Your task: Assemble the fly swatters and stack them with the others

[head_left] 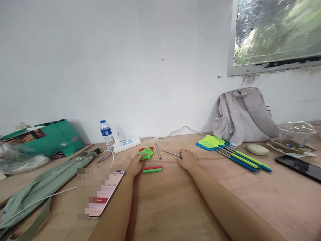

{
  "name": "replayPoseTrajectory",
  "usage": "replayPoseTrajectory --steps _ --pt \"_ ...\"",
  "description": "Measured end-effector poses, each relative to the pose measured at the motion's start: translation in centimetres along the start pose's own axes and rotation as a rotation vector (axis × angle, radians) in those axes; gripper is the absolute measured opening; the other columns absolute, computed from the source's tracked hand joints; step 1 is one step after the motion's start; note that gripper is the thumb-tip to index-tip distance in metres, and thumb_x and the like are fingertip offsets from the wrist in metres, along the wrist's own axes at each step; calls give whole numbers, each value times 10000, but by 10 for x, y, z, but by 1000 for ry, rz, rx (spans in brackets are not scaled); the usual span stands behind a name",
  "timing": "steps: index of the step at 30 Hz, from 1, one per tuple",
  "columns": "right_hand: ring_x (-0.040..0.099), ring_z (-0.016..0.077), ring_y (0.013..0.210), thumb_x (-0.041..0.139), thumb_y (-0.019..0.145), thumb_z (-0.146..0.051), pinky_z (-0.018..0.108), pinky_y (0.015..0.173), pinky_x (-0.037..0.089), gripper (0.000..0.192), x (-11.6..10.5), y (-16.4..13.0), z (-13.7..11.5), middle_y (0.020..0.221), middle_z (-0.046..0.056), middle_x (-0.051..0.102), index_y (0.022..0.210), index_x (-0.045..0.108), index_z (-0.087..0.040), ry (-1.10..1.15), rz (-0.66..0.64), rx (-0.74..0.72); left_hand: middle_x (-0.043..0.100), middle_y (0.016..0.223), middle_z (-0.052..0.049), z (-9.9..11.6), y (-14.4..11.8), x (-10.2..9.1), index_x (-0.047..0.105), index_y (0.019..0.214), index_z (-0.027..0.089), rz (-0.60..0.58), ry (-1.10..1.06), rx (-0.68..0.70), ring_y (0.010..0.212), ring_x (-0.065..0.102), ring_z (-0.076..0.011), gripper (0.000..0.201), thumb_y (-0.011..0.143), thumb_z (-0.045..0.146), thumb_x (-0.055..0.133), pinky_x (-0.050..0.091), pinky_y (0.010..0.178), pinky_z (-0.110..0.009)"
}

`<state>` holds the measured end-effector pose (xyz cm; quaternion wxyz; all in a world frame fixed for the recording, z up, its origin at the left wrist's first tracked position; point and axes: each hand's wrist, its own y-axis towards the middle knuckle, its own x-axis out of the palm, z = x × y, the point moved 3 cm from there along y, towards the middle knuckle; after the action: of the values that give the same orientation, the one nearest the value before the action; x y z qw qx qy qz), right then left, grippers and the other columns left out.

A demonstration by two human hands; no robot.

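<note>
A grey backpack (244, 113), water bottle (106, 133), power strip (126, 144) and green bag (50, 137) sit along the bench's (175, 207) back edge.

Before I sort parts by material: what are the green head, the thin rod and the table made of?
Green head at the left hand: likely plastic, bright, perforated mesh. Thin rod at the right hand: seemingly metal, grey sheen. Table: apparently plywood, matte, visible grain.

tabletop (175, 207): showing as bare matt wood with faint grain
swatter head (146, 153): looking like green plastic mesh, matt
thin rod (170, 153): gleaming as smooth metal
short tube (158, 151): appearing as dull metal
backpack (244, 113): showing as soft grey cloth
water bottle (106, 133): looking like clear glossy plastic
phone (299, 166): shining as black glass
</note>
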<state>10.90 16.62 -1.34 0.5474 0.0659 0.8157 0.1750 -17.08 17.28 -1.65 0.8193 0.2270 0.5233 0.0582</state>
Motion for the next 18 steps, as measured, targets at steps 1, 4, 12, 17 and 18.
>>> replayPoseTrajectory --steps 1,4,12,17,18 --pt "483 251 929 458 747 -262 371 767 316 237 -1 1 5 947 99 586 942 572 -191 5 3 8 551 930 -56 0 0 0 600 1021 183 -2 4 -6 928 513 -160 581 585 -52 298 407 872 -304" --pt "483 241 941 453 767 -282 366 775 315 223 -2 3 19 954 80 589 916 609 -225 26 8 25 532 896 -55 1 -1 0 643 936 197 -2 17 -28 884 516 -164 534 595 -43 308 420 840 -308" --pt "503 215 892 455 759 -220 347 778 343 204 1 12 57 908 73 584 876 622 -207 162 100 119 508 1152 -53 2 -3 0 590 1029 216 27 60 -83 1112 411 -216 473 654 33 366 272 976 -401" --pt "523 189 876 369 795 -236 304 771 381 240 -1 18 72 926 95 568 909 568 -163 352 211 168 545 1070 -66 4 -4 -1 557 1021 188 32 40 -122 1073 447 -193 368 723 115 354 301 959 -348" --pt "529 186 864 355 803 -261 298 762 390 241 -2 19 73 916 90 574 899 555 -166 394 232 175 546 1041 -69 5 -4 -1 558 1001 182 33 35 -133 1050 462 -193 340 729 136 361 320 942 -341"
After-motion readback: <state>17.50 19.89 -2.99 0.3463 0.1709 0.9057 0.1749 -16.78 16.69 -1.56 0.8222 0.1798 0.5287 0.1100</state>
